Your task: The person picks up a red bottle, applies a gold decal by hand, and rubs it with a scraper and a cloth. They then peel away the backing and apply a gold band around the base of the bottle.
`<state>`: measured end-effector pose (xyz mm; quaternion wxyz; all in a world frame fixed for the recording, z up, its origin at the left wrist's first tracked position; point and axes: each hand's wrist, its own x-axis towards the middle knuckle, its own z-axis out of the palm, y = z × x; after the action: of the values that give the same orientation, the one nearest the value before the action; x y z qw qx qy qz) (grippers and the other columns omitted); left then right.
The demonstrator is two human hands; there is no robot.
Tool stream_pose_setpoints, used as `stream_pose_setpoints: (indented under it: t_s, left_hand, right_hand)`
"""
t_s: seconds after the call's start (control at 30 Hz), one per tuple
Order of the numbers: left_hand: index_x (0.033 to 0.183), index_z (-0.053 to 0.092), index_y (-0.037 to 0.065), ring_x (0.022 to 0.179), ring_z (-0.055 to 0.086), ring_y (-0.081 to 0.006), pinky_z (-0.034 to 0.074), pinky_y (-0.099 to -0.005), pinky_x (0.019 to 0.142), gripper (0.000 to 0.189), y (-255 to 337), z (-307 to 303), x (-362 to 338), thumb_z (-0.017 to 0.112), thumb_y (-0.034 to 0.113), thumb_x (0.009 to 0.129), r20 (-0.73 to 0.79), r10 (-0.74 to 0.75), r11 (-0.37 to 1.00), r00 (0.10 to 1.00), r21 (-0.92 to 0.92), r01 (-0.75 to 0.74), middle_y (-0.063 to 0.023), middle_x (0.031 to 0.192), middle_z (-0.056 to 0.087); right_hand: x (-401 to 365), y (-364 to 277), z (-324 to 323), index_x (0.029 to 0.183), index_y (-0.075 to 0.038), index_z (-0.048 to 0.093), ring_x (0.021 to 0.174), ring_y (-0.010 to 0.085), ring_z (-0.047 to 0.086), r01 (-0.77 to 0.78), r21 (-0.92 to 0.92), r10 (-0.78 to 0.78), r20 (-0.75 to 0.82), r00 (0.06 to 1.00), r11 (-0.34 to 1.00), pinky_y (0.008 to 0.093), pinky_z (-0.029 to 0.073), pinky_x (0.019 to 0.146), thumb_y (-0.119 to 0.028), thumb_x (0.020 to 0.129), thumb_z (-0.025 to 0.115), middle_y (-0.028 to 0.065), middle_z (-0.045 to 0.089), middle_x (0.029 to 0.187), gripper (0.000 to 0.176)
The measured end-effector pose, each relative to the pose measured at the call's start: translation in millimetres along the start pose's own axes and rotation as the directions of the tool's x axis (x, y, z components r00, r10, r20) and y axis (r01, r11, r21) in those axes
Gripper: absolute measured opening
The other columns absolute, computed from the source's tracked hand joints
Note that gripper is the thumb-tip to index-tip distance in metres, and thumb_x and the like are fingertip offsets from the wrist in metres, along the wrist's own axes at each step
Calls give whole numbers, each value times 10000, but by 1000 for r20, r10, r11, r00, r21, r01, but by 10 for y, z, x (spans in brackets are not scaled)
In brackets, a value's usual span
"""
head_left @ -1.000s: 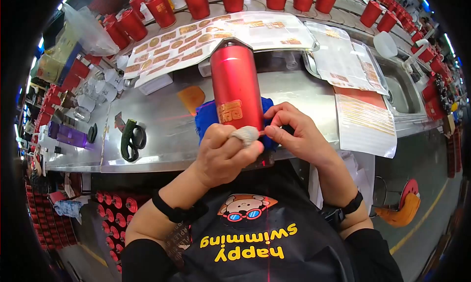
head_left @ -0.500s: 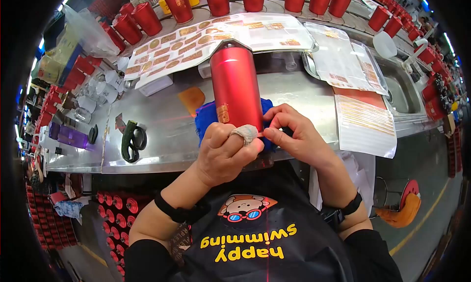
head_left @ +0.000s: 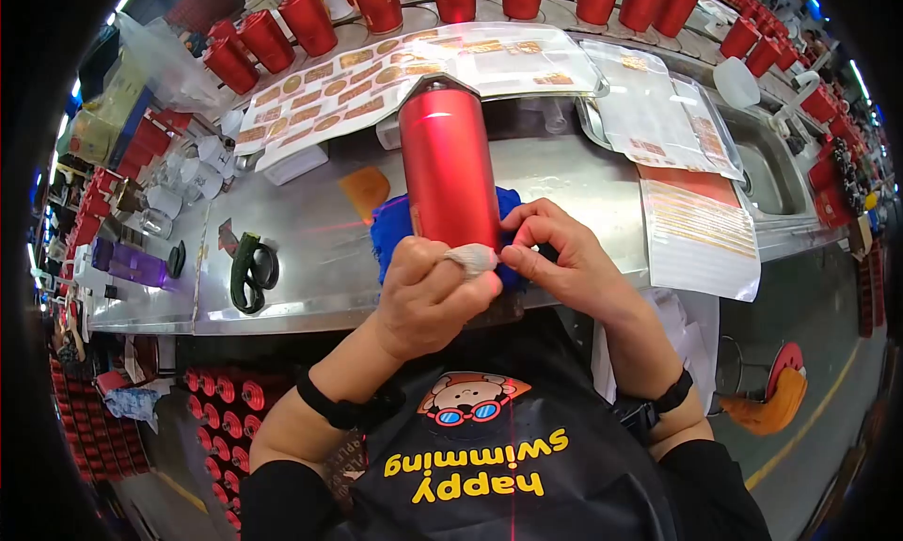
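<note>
A glossy red metal canister (head_left: 450, 165) lies on a blue cloth (head_left: 390, 235), its dark-edged end pointing away from me. My left hand (head_left: 428, 296) is curled closed against its near end, with a whitish wrap (head_left: 473, 259) round one finger. Beside it, my right hand (head_left: 564, 263) pinches thumb and forefinger together, close to the left fingertips. Whatever lies between the fingertips is too small or hidden to make out.
Sheets of gold stickers (head_left: 343, 89) lie behind the canister. Gold-striped paper (head_left: 701, 230) is at right, near a sink (head_left: 771, 169). A dark green looped strap (head_left: 246, 273) and an orange-brown piece (head_left: 365, 191) rest left. Red canisters (head_left: 376, 3) line a conveyor behind.
The canister has turned, so the gold mark near its lower left no longer shows. My fingertips have come closer together. Red canisters on the conveyor have shifted right.
</note>
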<state>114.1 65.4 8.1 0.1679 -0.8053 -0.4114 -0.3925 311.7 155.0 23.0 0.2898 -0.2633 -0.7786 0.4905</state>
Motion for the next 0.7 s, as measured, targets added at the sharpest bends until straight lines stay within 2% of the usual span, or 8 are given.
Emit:
stream_pose_setpoints:
  t_s: [0.07,0.17,0.23,0.33,0.37,0.47,0.57,0.7]
  left_hand:
    - [921,637,188,855,502,-218,430,-345,712,231,15,28,-55,675,168,694,-49,-56,998,997,-12,56,23,918,584]
    - [909,634,178,848,509,-228,434,-346,705,244,33,2,-48,699,145,675,-38,-60,998,997,6,61,8,925,600]
    - [905,627,147,830,521,-254,445,-357,697,310,43,-71,68,752,70,632,61,16,1000,998,-3,-16,-41,942,637]
    - [880,619,141,815,523,-257,441,-361,699,292,54,-87,167,753,64,632,137,81,996,987,27,-85,-49,951,640]
    - [906,624,158,825,521,-243,441,-350,700,288,36,-71,140,730,89,647,100,71,997,993,18,-73,-28,937,626]
    - [958,636,188,845,516,-218,442,-329,704,295,5,-1,0,688,121,676,-12,-7,1000,1000,-4,7,7,907,599]
    - [945,641,175,842,520,-233,446,-336,719,300,69,-10,-66,694,46,679,-96,-130,991,987,-9,130,-23,906,612]
    - [957,592,140,844,524,-264,437,-367,710,381,59,-40,12,740,-24,648,4,-49,999,999,-1,49,-67,967,639]
  right_hand:
    - [-11,-2,-15,811,-42,572,935,137,528,6,-34,-5,30,1000,999,266,435,803,-199,913,666,65,562,1089,210]
    - [12,1,10,793,-23,591,988,270,562,-6,4,6,0,1000,1000,343,452,844,-195,869,690,131,568,1029,213]
    - [20,9,17,792,-24,588,990,274,562,8,3,-8,-4,1000,1000,344,452,847,-196,869,689,132,568,1033,214]
    - [9,0,14,795,-25,587,993,280,560,13,6,-13,-13,1000,1000,347,452,849,-199,869,690,133,567,1038,215]
    - [-1,-1,12,797,-26,587,994,281,559,11,9,-11,-15,1000,1000,349,452,849,-199,868,690,133,567,1040,214]
    - [-21,0,-8,820,-41,578,938,148,541,-6,-36,7,29,1000,999,267,442,791,-196,907,670,74,562,1102,201]
    - [-7,-10,6,818,-41,576,935,154,538,2,-44,-1,21,1000,999,272,438,782,-199,904,674,74,562,1091,205]
    - [14,29,25,816,-43,578,942,155,533,46,-77,-46,6,999,996,277,437,787,-200,904,674,73,560,1086,204]
